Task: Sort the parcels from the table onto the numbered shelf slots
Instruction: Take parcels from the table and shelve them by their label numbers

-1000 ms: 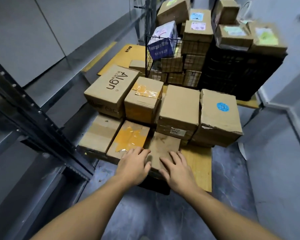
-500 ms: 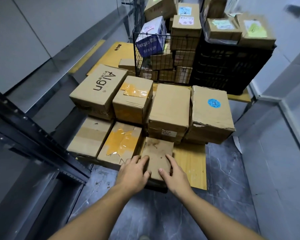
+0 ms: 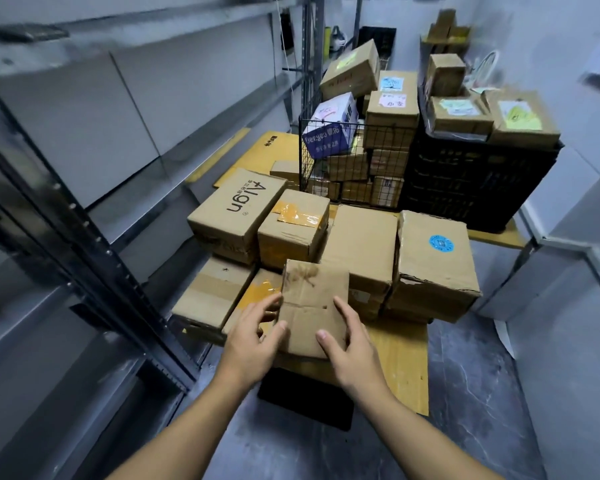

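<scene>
Head view: two hands grip one small parcel at the table's near edge.
The left hand (image 3: 253,336) and right hand (image 3: 354,348) clamp the small flat brown cardboard parcel (image 3: 314,306) by its side edges, fingers curled round them and thumbs pressed on its top face. The parcel is tilted, far edge raised, above the wooden table (image 3: 399,358), just in front of the stacked brown cardboard boxes (image 3: 361,244). The grey metal shelf rack (image 3: 84,237) stands to the left.

a parcel storeroom: taped cardboard boxes (image 3: 361,244) piled by metal shelving (image 3: 84,216) and crates (image 3: 478,181).
</scene>
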`<state>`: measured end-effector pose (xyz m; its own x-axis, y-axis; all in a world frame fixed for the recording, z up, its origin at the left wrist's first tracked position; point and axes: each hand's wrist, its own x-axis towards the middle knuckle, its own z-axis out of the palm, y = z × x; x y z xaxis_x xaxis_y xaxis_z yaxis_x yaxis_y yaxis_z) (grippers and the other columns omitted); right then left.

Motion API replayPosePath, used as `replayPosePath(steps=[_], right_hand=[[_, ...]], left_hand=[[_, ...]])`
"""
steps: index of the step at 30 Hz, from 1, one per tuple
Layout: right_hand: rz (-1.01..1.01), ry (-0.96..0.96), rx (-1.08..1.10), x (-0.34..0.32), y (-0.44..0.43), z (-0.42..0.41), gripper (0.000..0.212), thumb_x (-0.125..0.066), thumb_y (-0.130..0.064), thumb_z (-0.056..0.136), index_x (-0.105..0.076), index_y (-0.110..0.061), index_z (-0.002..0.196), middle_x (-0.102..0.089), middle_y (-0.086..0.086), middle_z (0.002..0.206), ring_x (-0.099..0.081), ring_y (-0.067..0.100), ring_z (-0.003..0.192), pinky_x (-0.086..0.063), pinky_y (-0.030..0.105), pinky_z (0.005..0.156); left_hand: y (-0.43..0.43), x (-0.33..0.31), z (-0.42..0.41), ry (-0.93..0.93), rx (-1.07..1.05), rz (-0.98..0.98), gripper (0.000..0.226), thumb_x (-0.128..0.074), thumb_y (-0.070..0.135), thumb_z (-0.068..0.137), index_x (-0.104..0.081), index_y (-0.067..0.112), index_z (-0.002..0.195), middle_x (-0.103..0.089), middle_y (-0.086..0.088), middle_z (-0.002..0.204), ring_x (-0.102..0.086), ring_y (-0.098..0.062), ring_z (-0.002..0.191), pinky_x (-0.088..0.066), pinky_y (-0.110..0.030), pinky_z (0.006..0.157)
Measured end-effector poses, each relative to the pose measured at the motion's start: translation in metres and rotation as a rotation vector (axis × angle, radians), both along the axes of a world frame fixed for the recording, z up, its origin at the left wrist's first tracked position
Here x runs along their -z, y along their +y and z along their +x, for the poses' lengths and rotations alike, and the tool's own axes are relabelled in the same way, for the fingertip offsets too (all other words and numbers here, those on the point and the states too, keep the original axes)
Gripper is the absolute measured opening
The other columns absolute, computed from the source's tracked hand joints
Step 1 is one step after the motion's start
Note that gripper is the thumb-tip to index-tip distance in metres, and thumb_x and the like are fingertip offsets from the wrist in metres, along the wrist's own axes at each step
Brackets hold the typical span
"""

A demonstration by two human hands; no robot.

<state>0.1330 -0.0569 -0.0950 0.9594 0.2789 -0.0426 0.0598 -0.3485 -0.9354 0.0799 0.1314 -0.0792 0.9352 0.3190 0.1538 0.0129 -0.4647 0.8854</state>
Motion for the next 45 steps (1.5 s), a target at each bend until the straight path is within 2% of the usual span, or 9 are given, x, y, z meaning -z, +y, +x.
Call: replayPosePath(steps=[7, 11, 16, 22, 25, 32, 37, 41, 45], right_hand=[[0.041, -0.093, -0.042, -0.039, 0.037, 0.018, 0.060, -0.066, -0.036, 0.093, -0.037, -0.046, 0.145, -0.048, -0.007, 0.136, -0.046, 0.009, 0.121, -0.041, 0.031, 0.106], [0.047, -0.108, -0.102, -0.050, 0.054, 0.018, 0.057, -0.066, -0.041, 0.092, -0.032, -0.062, 0.133, -0.044, -0.014, 0.130, -0.043, 0.005, 0.118, -0.041, 0.032, 0.105], [0.091, -0.131, -0.194, -0.071, 0.077, 0.018, 0.058, -0.066, -0.040, 0.092, -0.034, -0.063, 0.135, -0.046, -0.015, 0.130, -0.048, 0.009, 0.121, -0.046, 0.038, 0.105], [0.189, -0.202, -0.370, -0.103, 0.108, 0.018, 0.057, -0.062, -0.034, 0.096, -0.030, -0.065, 0.131, -0.040, -0.019, 0.138, -0.044, 0.004, 0.126, -0.041, 0.035, 0.108], [0.199, -0.230, -0.440, -0.123, 0.126, 0.016, 0.051, -0.057, -0.030, 0.099, -0.035, -0.061, 0.133, -0.042, -0.010, 0.140, -0.044, 0.012, 0.129, -0.041, 0.046, 0.111], [0.109, -0.344, -0.537, -0.172, 0.187, -0.007, 0.041, -0.055, -0.041, 0.099, -0.051, -0.041, 0.139, -0.039, 0.000, 0.142, -0.037, 0.016, 0.135, -0.035, 0.042, 0.115], [0.320, -0.177, -0.815, -0.199, 0.223, -0.057, 0.051, -0.065, -0.044, 0.092, -0.046, -0.042, 0.140, -0.061, -0.008, 0.125, -0.060, 0.008, 0.114, -0.054, 0.035, 0.098], [0.398, -0.159, -0.824, -0.208, 0.248, -0.103, 0.048, -0.070, -0.037, 0.090, -0.040, -0.054, 0.123, -0.064, -0.012, 0.112, -0.063, 0.001, 0.101, -0.055, 0.016, 0.078], [0.529, -0.100, -0.837, -0.218, 0.261, -0.142, 0.045, -0.069, -0.025, 0.093, -0.045, -0.045, 0.125, -0.063, -0.006, 0.119, -0.061, 0.009, 0.110, -0.056, 0.041, 0.094]], left_hand=[[0.037, -0.034, 0.000, -0.064, -0.222, -0.157, 0.030, -0.058, 0.031, 0.095, -0.055, 0.043, 0.123, -0.057, 0.009, 0.122, -0.055, 0.002, 0.109, -0.046, -0.023, 0.091], [0.052, -0.047, -0.007, -0.048, -0.262, -0.154, 0.028, -0.056, 0.029, 0.096, -0.054, 0.051, 0.113, -0.056, 0.017, 0.119, -0.053, 0.014, 0.103, -0.041, -0.011, 0.083], [0.070, -0.053, -0.014, -0.041, -0.274, -0.335, 0.023, -0.055, 0.040, 0.096, -0.059, 0.048, 0.117, -0.062, 0.013, 0.124, -0.057, 0.001, 0.113, -0.045, -0.030, 0.099], [0.092, -0.082, -0.025, -0.156, -0.275, -0.506, 0.059, -0.064, 0.064, 0.073, -0.056, 0.041, 0.127, -0.067, 0.005, 0.119, -0.064, -0.015, 0.108, -0.052, -0.036, 0.088], [0.104, -0.102, -0.037, -0.257, -0.336, -0.438, 0.041, -0.064, 0.043, 0.083, -0.060, 0.035, 0.123, -0.069, -0.004, 0.110, -0.067, -0.015, 0.096, -0.051, -0.025, 0.073], [0.131, -0.143, -0.093, -0.378, -0.592, -0.067, 0.044, -0.064, 0.010, 0.091, -0.055, 0.034, 0.127, -0.054, 0.001, 0.126, -0.057, -0.006, 0.110, -0.046, -0.014, 0.088], [0.139, -0.161, -0.150, -0.434, -0.769, 0.116, 0.055, -0.069, 0.016, 0.087, -0.049, 0.041, 0.132, -0.051, 0.015, 0.122, -0.053, 0.002, 0.109, -0.047, -0.021, 0.090], [0.146, -0.182, -0.198, -0.500, -0.809, 0.212, 0.055, -0.068, 0.015, 0.087, -0.049, 0.051, 0.125, -0.054, 0.021, 0.120, -0.056, 0.003, 0.109, -0.047, -0.011, 0.087], [0.153, -0.200, -0.250, -0.536, -0.883, 0.203, 0.043, -0.065, 0.016, 0.090, -0.056, 0.046, 0.118, -0.060, 0.008, 0.118, -0.059, -0.002, 0.107, -0.050, -0.020, 0.088]])
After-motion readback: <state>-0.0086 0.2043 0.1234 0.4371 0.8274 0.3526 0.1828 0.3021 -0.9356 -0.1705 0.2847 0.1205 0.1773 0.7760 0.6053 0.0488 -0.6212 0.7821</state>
